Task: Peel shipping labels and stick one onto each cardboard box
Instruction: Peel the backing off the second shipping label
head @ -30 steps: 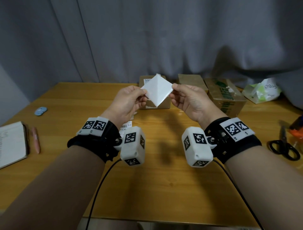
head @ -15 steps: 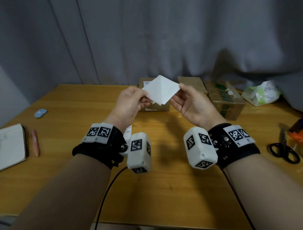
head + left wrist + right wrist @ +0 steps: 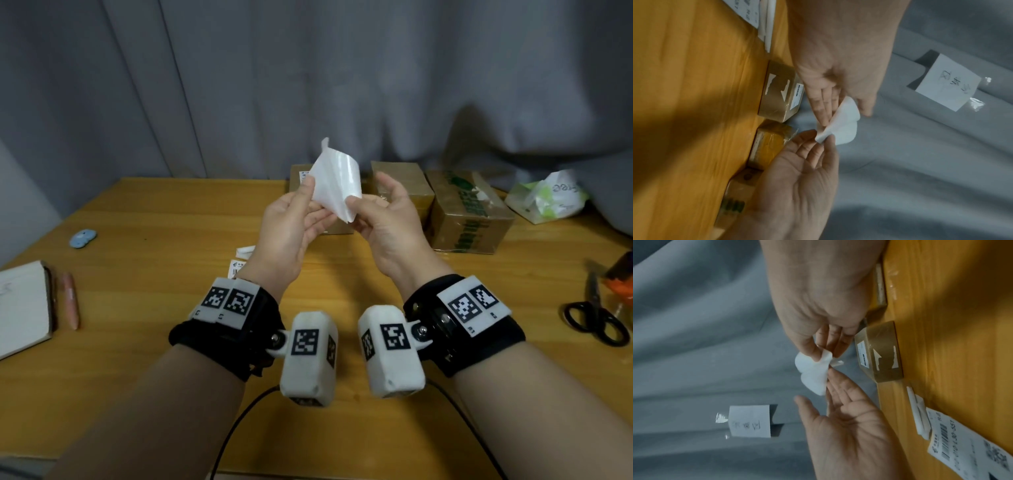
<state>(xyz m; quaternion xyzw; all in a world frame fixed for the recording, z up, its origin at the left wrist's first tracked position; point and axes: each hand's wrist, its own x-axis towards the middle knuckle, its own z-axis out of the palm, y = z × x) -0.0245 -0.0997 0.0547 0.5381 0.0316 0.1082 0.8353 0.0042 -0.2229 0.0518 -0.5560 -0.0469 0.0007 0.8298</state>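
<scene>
1. The step now looks like peeling. Both hands hold 1 white label sheet (image 3: 337, 183) up in the air, in the middle of the head view, above the table (image 3: 154, 274).
2. The left hand (image 3: 291, 233) pinches the left edge of the sheet between thumb and fingers. The right hand (image 3: 387, 219) pinches the low corner with its thumb and first finger, and its other fingers stay loose.
3. The sheet is curled, and its top tip bends away. It looks like 2 layers are coming apart, but the blur in the wrist views hides the split.
4. 3 cardboard boxes stand in a row at the back of the table, just behind the hands. The left box (image 3: 301, 178) already has a small white label on top. The middle box (image 3: 400, 178) and the right box (image 3: 469, 212) show no such white label on the sides in view.
5. More printed labels (image 3: 970, 449) lie on the table, at the lower right of the right wrist view.
6. Next, I think the sticky part must come fully off its backing. Then it should go flat on a bare box, likely the middle one, and be pressed smooth so it does not wrinkle.
</scene>
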